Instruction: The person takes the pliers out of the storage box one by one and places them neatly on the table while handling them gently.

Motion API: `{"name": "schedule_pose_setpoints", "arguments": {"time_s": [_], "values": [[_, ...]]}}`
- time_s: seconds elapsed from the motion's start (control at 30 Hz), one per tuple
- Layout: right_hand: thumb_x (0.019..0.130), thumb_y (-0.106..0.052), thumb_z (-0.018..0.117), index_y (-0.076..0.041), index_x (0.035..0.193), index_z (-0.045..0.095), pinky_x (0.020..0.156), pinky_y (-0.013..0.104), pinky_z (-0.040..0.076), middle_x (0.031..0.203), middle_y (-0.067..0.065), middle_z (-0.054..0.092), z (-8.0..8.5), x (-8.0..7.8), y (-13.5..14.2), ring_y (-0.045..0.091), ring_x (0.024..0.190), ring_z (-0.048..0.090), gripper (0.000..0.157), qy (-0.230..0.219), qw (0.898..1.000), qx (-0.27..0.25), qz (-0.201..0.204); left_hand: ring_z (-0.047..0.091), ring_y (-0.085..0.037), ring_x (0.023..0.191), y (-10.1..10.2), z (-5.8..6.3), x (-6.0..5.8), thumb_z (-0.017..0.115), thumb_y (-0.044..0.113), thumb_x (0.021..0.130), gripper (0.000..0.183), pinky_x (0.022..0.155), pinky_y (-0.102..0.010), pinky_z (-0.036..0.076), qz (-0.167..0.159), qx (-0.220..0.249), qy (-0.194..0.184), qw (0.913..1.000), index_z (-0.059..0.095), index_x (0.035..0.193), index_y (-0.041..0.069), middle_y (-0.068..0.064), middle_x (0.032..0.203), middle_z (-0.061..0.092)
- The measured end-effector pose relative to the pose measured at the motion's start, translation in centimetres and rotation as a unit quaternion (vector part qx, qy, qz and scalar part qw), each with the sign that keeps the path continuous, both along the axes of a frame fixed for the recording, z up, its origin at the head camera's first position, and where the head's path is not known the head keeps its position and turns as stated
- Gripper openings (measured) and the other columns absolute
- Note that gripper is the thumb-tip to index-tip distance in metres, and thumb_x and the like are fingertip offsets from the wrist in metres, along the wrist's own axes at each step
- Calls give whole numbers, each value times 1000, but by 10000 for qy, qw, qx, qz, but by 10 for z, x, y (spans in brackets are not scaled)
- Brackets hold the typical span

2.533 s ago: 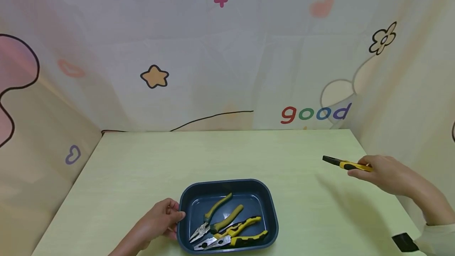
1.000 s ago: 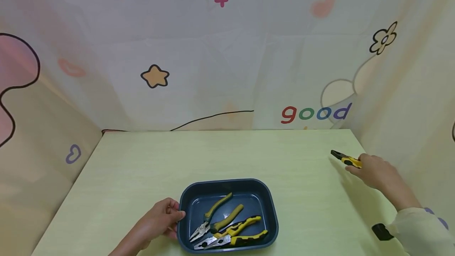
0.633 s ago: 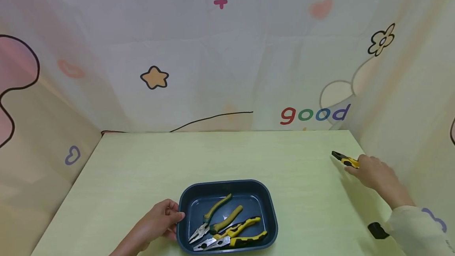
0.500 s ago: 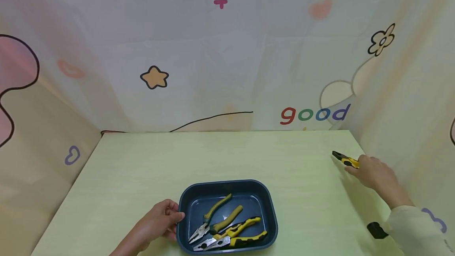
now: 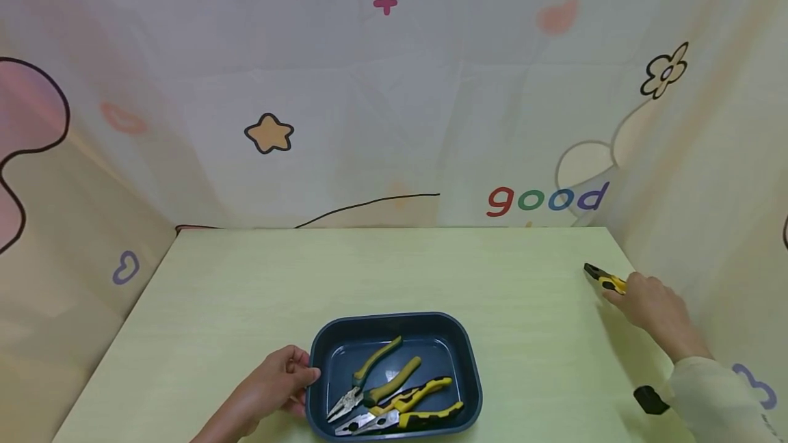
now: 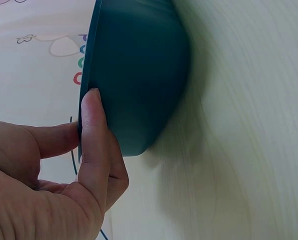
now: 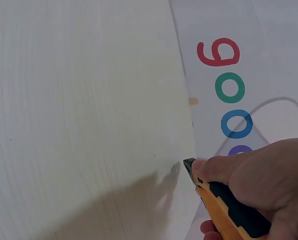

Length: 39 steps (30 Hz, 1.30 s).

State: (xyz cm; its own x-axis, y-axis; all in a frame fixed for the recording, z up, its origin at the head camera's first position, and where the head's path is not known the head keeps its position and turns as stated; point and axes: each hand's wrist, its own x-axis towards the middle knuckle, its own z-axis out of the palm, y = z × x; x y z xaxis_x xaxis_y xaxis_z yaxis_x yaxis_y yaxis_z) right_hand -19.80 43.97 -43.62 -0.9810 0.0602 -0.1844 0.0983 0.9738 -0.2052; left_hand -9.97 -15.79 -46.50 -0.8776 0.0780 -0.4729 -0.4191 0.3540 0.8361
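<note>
One dark blue tray (image 5: 425, 347) sits on the near part of the pale green desk (image 5: 246, 292), about in the middle. Green-handled pliers (image 5: 362, 376) lie in it with their handles spread apart, and yellow-and-black pliers (image 5: 409, 400) lie on their near side. The noses of both point left and near. The left hand (image 5: 273, 381) pinches the tray's left rim, its grip only as wide as the rim, thumb inside and fingers on the outer wall. Over the far right part of the desk, the right hand (image 5: 655, 303) has its grip wrapped round dark-nosed pliers (image 5: 606, 282) with yellow and black handles. Their nose points left and far. It is close to the desk, but I cannot tell if it touches. On the far wall cloth (image 5: 369, 122), the word "good" (image 5: 546, 200) has four colors, and an orange star (image 5: 269, 133) is well to its left.
</note>
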Motion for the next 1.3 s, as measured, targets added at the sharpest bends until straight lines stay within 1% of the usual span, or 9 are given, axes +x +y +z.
{"name": "schedule_pose_setpoints", "arguments": {"time_s": [0.3, 0.53, 0.77, 1.03, 1.17, 1.3], "values": [[102, -35, 61, 13, 94, 51, 56, 37, 41, 77, 17, 50, -10, 1, 9, 29, 68, 48, 49, 13, 9999, -59, -150, 61, -21, 65, 3, 1, 0, 66, 4, 100, 14, 56, -32, 59, 70, -165, -32, 9998, 54, 106, -1, -13, 84, 60], [101, -34, 63, 15, 96, 51, 59, 40, 44, 80, 21, 51, -12, -1, 10, 32, 71, 48, 51, 42, 9999, -1, -163, 61, -21, 66, 3, 2, 1, 66, 5, 100, 14, 57, -32, 59, 146, -288, -117, 9994, 54, 105, -1, -13, 85, 60], [100, -31, 63, 16, 96, 51, 58, 40, 43, 82, 24, 49, -16, 0, 13, 33, 72, 47, 49, 152, 9996, 15, -231, 60, -21, 66, 3, 2, 0, 66, 4, 100, 14, 56, -32, 59, 60, -167, -39, 9998, 54, 105, -1, -12, 84, 59], [99, -30, 65, 19, 102, 50, 60, 40, 43, 86, 26, 49, -20, -2, 14, 35, 75, 47, 51, 84, 9994, -71, -323, 61, -21, 65, 3, 1, -1, 66, 5, 101, 15, 56, -32, 59, 17, -156, -10, 9999, 53, 106, -1, -13, 85, 59], [100, -30, 65, 19, 101, 51, 60, 42, 43, 86, 27, 49, -21, -1, 15, 35, 74, 47, 51, 137, 9994, -80, -314, 61, -21, 65, 4, 1, -1, 66, 5, 100, 13, 56, -32, 59, 83, -223, -33, 9997, 54, 105, -1, -13, 84, 58], [101, -31, 64, 17, 98, 51, 60, 41, 43, 85, 26, 49, -22, 2, 13, 35, 74, 47, 50, 162, 9994, -113, -275, 61, -21, 65, 3, 2, 0, 65, 4, 100, 14, 56, -32, 59, 15, -130, 19, 9999, 53, 104, -1, -13, 83, 58]]}}
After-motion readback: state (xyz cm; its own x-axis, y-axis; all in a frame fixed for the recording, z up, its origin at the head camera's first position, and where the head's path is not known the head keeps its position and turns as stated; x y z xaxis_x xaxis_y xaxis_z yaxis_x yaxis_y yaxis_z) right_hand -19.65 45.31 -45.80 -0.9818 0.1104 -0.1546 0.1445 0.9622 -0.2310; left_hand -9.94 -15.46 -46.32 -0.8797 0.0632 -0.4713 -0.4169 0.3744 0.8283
